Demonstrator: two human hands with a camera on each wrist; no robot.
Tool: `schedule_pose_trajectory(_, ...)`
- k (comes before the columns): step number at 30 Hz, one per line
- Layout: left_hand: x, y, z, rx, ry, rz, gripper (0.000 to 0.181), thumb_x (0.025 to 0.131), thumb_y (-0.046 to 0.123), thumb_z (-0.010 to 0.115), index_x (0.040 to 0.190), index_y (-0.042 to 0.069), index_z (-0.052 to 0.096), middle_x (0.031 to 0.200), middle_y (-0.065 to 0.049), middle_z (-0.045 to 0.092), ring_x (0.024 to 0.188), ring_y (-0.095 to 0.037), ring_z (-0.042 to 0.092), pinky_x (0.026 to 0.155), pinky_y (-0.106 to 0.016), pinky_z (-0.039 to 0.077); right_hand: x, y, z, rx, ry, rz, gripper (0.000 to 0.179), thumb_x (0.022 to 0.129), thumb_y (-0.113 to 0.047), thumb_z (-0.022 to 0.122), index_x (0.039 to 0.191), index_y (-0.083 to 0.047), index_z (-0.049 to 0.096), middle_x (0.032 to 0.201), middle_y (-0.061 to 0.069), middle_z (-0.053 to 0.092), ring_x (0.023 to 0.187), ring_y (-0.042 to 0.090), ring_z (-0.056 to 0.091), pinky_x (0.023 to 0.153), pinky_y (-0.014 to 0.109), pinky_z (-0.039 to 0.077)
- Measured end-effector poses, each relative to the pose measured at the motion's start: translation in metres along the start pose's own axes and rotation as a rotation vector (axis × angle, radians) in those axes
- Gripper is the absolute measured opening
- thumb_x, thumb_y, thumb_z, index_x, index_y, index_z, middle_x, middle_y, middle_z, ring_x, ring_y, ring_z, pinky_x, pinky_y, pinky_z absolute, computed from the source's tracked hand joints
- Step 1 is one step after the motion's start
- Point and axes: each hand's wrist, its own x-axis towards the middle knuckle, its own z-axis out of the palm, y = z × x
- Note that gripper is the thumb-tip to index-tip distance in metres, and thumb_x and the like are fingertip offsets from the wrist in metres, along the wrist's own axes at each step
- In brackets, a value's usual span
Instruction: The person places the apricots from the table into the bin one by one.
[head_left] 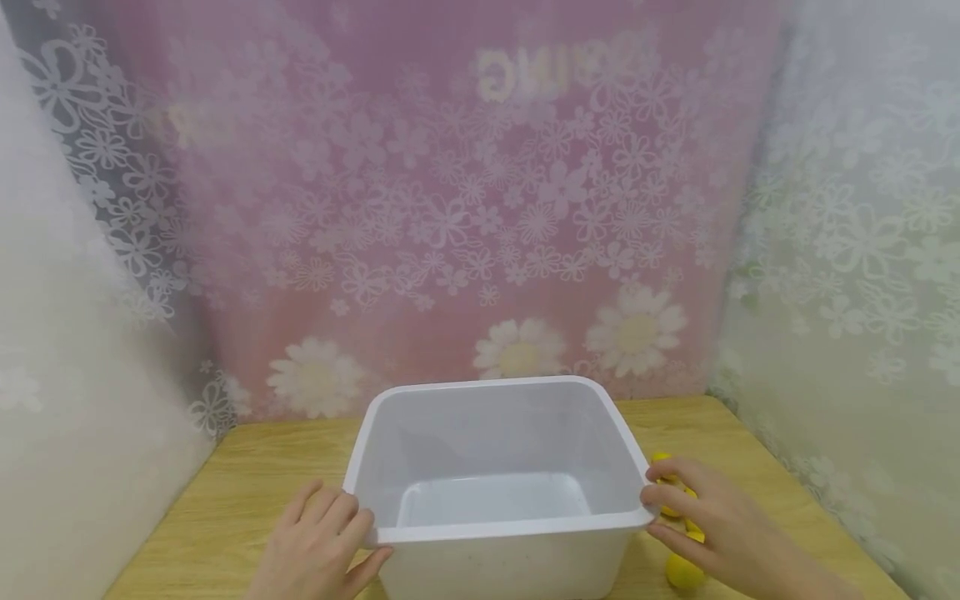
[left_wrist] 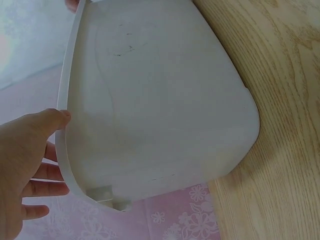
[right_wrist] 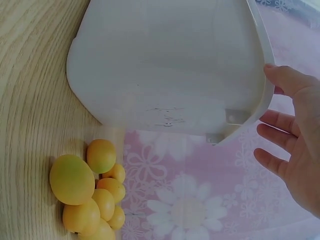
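Observation:
A deep white plastic tub, with rounded corners and a wide rim, stands upright on the table with nothing inside it. My left hand grips its near left corner, fingers over the rim. In the left wrist view, the left thumb presses the rim from the near side. At the near right corner my right hand pinches the rim. The right wrist view shows that thumb on the rim and the other fingers spread beyond it.
Several round yellow-orange fruits lie grouped on the table to the right of the tub, partly behind my right hand in the head view. The wood-grain table is enclosed by flower-patterned curtains at the back and both sides.

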Motion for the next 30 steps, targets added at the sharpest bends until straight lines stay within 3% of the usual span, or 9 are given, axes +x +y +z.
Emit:
schedule_pose_trajectory(19,0.0009,-0.0034,-0.0027,0.013,0.005,0.020,0.051,0.098,0.048,0.029,0.063,0.013,0.043,0.064,0.001,0.043,0.061,-0.023,0.050,0.064,-0.047,0.048,0.0006,-0.0018,0.0031,-0.028,0.048,-0.046,0.033,0.096,-0.042,0.043,0.092,-0.017,0.064,0.100,0.004,0.058,0.081,0.011,0.049,0.068,0.021,0.041)
schedule_pose_trajectory(30,-0.0060,-0.0060,-0.0008,0.031,-0.005,0.012,0.052,0.098,0.048,0.028,0.064,0.012,0.044,0.065,0.000,0.044,0.061,-0.024,0.051,0.065,-0.048,0.047,0.0033,-0.0038,0.0067,-0.080,0.048,-0.072,0.034,0.097,-0.043,0.042,0.091,-0.017,0.064,0.098,0.004,0.058,0.079,0.015,0.052,0.068,0.025,0.043)
